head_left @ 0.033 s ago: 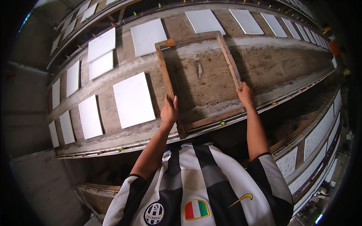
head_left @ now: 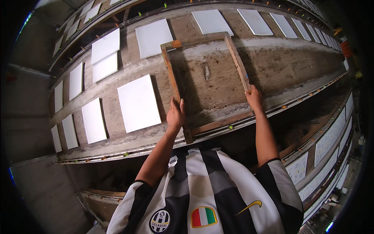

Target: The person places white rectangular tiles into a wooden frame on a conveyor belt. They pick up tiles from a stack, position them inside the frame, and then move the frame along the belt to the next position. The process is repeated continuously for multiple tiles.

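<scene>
A rectangular wooden frame (head_left: 171,74) is held over the long brown-stained table. The table surface shows through its middle; I cannot tell whether a mesh is stretched across it. My left hand (head_left: 176,114) is closed on the frame's left bar, thumb and fingers on either side. Gripping the right bar near its lower end is my right hand (head_left: 254,97). To the left of the frame lies a white sheet (head_left: 139,103), flat on the table. Past the frame's far bar, another white sheet (head_left: 212,22) lies partly beside its corner.
Several white panels, such as one white panel (head_left: 93,121), lie in two rows along the table (head_left: 292,66). A rail with small green and orange clips (head_left: 231,127) follows the near edge. Behind me on the right, another table bears patterned sheets (head_left: 298,167).
</scene>
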Available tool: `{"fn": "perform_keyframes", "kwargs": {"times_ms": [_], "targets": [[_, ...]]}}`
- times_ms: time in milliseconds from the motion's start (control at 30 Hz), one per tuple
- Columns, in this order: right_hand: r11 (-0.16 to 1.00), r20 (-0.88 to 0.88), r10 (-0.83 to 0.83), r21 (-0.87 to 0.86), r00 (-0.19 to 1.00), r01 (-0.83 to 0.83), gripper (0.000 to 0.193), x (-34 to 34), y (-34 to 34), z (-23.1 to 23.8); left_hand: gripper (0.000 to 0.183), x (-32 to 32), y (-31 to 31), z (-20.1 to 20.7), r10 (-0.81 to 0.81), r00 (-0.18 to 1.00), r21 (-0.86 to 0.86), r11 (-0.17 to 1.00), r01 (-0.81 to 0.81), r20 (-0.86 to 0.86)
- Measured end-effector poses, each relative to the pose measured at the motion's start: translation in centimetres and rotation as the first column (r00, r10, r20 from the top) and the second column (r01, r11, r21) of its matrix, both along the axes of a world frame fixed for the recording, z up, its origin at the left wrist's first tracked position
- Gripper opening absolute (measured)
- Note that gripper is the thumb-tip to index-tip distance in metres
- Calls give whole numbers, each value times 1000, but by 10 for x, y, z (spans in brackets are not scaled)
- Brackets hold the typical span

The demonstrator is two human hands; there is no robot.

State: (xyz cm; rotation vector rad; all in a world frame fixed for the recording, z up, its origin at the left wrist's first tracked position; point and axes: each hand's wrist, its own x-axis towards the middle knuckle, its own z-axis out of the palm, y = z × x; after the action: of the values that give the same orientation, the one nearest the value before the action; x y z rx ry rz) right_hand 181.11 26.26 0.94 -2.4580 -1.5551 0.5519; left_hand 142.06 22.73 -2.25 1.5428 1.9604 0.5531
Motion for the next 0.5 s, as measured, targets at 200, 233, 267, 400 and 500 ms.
{"fn": "perform_keyframes", "kwargs": {"times_ms": [200, 233, 267, 400, 500], "targets": [[1000, 33, 20, -3, 999, -20, 49, -2, -2, 1, 66, -1, -3, -9, 8, 1000, 38, 999, -7, -26], [1000, 33, 18, 13, 999, -18, 48, -1, -3, -1, 66, -1, -3, -10, 10, 1000, 52, 999, -8, -27], [999, 32, 16, 28, 999, -17, 47, 0, -4, -3, 65, 0, -5, -11, 8, 999, 74, 997, -6, -31], [999, 56, 33, 11, 998, -34, 48, 0, -4, -3, 66, 1, -3, -14, 8, 999, 81, 997, -4, -53], [1000, 84, 25, -4, 996, -25, 51, -2, -1, -1, 69, 0, -2, -10, -7, 999, 26, 1000, 8, -52]]}}
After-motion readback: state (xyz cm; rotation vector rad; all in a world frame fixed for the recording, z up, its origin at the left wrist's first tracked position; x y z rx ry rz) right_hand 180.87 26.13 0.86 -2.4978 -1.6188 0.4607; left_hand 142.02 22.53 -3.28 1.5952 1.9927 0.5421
